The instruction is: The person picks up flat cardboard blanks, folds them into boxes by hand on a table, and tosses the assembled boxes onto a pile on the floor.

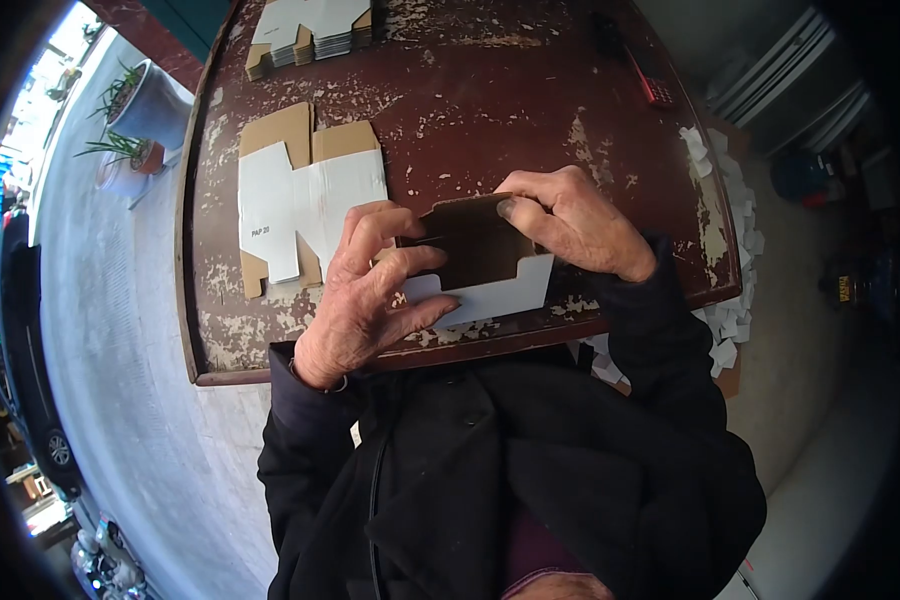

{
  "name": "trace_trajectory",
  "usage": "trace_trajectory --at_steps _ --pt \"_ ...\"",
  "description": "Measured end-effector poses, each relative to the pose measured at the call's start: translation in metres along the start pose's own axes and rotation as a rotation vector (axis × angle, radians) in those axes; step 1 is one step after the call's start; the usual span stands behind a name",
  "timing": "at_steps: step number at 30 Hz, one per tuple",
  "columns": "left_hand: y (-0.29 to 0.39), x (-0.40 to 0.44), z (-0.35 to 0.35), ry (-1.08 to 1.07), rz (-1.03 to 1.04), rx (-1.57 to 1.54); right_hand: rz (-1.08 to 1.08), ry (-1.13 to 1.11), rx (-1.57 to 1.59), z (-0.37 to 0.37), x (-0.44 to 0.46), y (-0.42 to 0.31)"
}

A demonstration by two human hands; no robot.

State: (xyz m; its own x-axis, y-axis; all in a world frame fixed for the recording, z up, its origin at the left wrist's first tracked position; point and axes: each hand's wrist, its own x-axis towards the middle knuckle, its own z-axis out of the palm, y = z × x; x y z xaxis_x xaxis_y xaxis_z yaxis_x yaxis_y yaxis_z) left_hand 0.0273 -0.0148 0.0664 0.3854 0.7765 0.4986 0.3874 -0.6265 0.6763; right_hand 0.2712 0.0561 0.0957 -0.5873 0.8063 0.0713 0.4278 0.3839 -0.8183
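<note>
Near the front edge of the table a small cardboard box (500,290) stands partly folded up, white outside and brown inside, its top uncovered. My left hand (365,290) grips its left end, thumb on the white front wall and fingers over the side. At the far right corner my right hand (580,220) pinches the brown back edge between thumb and fingers. Left of the box lie flat white-and-brown carton blanks (310,190), marked "PAP 20".
A stack of flat carton blanks (310,30) sits at the table's far left. On the worn red-brown table (470,120) a red-and-black device (650,85) lies far right. White paper scraps (735,300) pile beyond the right edge. Potted plants (145,110) stand left.
</note>
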Motion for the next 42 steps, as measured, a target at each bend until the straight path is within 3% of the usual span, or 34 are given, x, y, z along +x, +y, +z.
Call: trace_trajectory --at_steps 10,14,19,29,42 --pt "-0.004 -0.002 0.004 0.035 0.038 0.079 -0.002 -0.17 0.319 -0.017 -0.006 0.028" --pt "0.002 0.001 -0.003 0.012 -0.055 0.025 0.011 -0.194 0.326 -0.017 -0.008 0.027" --pt "0.017 0.001 0.008 0.08 -0.243 0.111 0.002 -0.171 0.326 -0.015 -0.01 0.028" --pt "0.023 0.005 0.021 0.105 -0.213 0.393 -0.003 -0.073 0.335 -0.005 -0.014 0.023" --pt "0.019 -0.003 0.033 0.235 -0.203 0.31 0.071 0.055 0.286 0.016 -0.019 0.012"
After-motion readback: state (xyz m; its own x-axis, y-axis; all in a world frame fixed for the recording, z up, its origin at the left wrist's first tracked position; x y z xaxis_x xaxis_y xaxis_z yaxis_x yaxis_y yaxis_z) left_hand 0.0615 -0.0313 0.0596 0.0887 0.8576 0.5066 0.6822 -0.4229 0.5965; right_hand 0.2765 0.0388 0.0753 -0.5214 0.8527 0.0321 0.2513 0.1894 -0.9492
